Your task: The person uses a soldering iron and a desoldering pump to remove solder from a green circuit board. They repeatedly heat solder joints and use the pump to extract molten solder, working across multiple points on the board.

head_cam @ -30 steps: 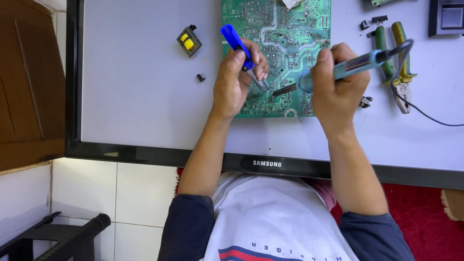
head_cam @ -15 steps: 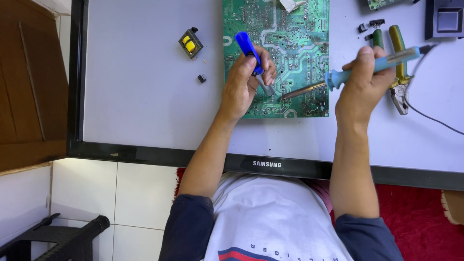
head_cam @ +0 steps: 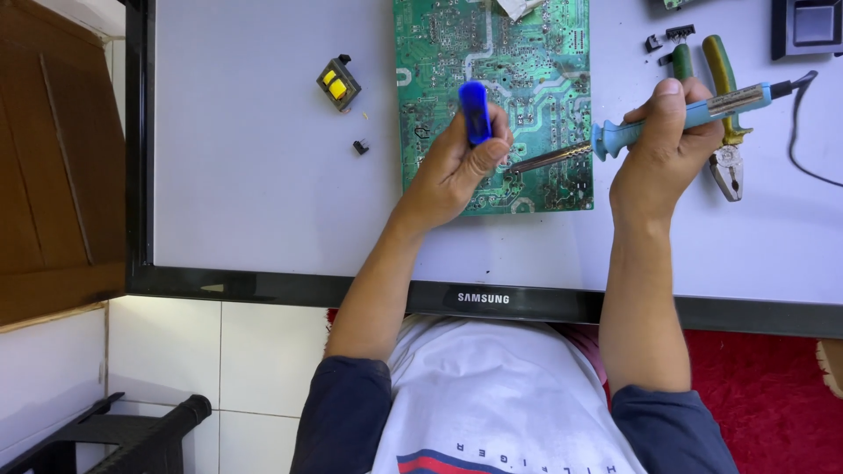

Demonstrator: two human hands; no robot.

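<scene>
Left hand (head_cam: 457, 167): closed round a blue tool (head_cam: 475, 111), over the green circuit board (head_cam: 492, 53) at the surface's (head_cam: 246, 175) far edge. Right hand (head_cam: 654, 145): gripped a soldering iron (head_cam: 667, 123), tip apparently touching the board. Left half held open room.

The green circuit board (head_cam: 527, 79) runs off the top edge at 12 o'clock, so its far end cannot be seen. The left hand (head_cam: 457, 167) covers the lower part of the blue tool (head_cam: 474, 110), and its tip is hidden. The pliers (head_cam: 724, 114) lie partly behind the right hand (head_cam: 659, 149). At 1 o'clock a black box (head_cam: 808, 26) is cut off (only its bottom shows). The small black parts (head_cam: 667, 37) are too tiny to tell.
</scene>
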